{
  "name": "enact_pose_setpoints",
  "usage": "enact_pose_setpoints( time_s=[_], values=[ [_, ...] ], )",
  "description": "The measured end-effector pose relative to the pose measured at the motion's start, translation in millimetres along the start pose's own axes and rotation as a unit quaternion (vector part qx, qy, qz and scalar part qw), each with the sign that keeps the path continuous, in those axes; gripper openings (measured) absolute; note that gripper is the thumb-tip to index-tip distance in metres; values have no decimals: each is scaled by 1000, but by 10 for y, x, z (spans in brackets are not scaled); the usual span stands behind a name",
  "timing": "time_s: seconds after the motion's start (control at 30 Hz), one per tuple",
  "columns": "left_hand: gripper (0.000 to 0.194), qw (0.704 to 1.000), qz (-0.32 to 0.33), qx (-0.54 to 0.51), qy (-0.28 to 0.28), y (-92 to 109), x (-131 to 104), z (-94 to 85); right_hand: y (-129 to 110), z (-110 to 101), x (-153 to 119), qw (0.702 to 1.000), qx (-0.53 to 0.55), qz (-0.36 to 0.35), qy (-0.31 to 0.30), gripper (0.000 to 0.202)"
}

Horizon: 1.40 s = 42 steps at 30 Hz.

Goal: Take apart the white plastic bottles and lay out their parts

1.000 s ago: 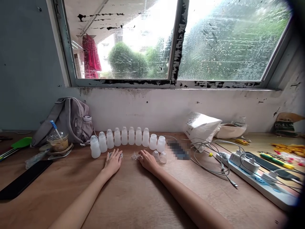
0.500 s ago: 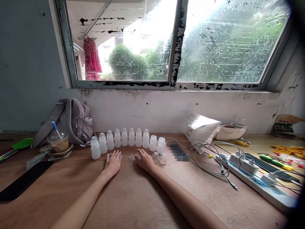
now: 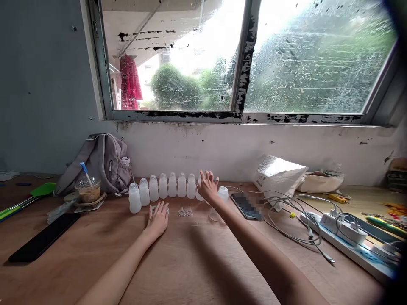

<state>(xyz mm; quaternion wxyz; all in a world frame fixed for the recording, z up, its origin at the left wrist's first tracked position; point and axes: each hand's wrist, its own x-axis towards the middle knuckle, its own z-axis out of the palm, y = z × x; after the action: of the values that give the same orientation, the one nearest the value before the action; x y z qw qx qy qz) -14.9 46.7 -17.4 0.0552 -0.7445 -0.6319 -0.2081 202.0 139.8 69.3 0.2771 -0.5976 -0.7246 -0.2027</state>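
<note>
A curved row of small frosted baby bottles (image 3: 172, 185) stands on the wooden table, most topped with clear caps. My right hand (image 3: 208, 186) is over the right part of this row, fingers apart and bent, hiding one or more bottles. Whether it touches one I cannot tell. To its right stands an uncapped bottle (image 3: 223, 193). My left hand (image 3: 158, 218) lies on the table with fingers stretched out over clear ring-shaped pieces (image 3: 155, 209), partly covered. Between the hands sit two small clear rings with stems (image 3: 185, 212). Below my right wrist is a clear cap (image 3: 213, 215).
At left are a grey backpack (image 3: 106, 165), a drink cup with straw (image 3: 88, 190), a black flat slab (image 3: 44, 237) and a green spatula (image 3: 43, 189). At right lie a phone (image 3: 244, 205), coiled cables (image 3: 286, 228), a white power strip (image 3: 343, 241) and a white bag (image 3: 280, 173).
My right hand has moved up and right, from the small clear ring pieces to the bottle row. The left hand stays by its ring pieces. The view has shifted slightly.
</note>
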Motion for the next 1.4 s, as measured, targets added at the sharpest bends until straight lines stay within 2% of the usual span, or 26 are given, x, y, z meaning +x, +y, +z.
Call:
enact_pose_setpoints(
  time_s=[0.13, 0.27, 0.37, 0.47, 0.6, 0.67, 0.77, 0.83, 0.87, 1.0, 1.03, 1.1, 1.17, 1.27, 1.4],
  values=[
    [47, 1000, -8, -5, 20, 36, -3, -45, 31, 97, -9, 999, -34, -26, 2, 42],
    [45, 998, 7, -22, 64, 105, -12, -108, 16, 100, -123, 999, 17, -24, 25, 30],
    [42, 994, 37, -34, 98, 181, -29, -159, -27, 20, -220, 996, 75, -29, 45, 24],
    [42, 988, 69, -46, 130, 269, -58, -207, -85, -110, -295, 987, 134, -8, 93, 26],
    [49, 980, 117, -88, 132, 383, -112, -232, -151, -287, -353, 961, 238, 24, 140, 32],
    [56, 977, 121, -129, 122, 426, -132, -223, -166, -341, -368, 943, 306, 33, 128, 34],
    [64, 962, 99, -231, 104, 472, -143, -206, -181, -379, -385, 906, 416, 46, 59, 36],
    [65, 935, 73, -337, 80, 502, -145, -209, -212, -387, -405, 881, 471, 43, 14, 36],
    [64, 911, 60, -402, 65, 520, -147, -215, -240, -389, -421, 871, 490, 36, -1, 35],
    [55, 774, 9, -633, -17, 620, -184, -254, -424, -378, -526, 848, 528, -4, -52, 31],
    [52, 746, -7, -664, -40, 648, -196, -261, -473, -372, -556, 845, 531, -14, -71, 29],
    [46, 712, -44, -696, -83, 697, -219, -273, -555, -361, -606, 844, 526, -25, -98, 26],
    [43, 698, -76, -705, -105, 732, -233, -279, -603, -349, -634, 849, 518, -17, -103, 25],
    [37, 697, -89, -702, -120, 759, -243, -286, -620, -321, -639, 844, 524, 13, -111, 30],
    [29, 700, -80, -696, -136, 782, -254, -286, -632, -264, -636, 793, 583, 63, -164, 35]
  ],
)
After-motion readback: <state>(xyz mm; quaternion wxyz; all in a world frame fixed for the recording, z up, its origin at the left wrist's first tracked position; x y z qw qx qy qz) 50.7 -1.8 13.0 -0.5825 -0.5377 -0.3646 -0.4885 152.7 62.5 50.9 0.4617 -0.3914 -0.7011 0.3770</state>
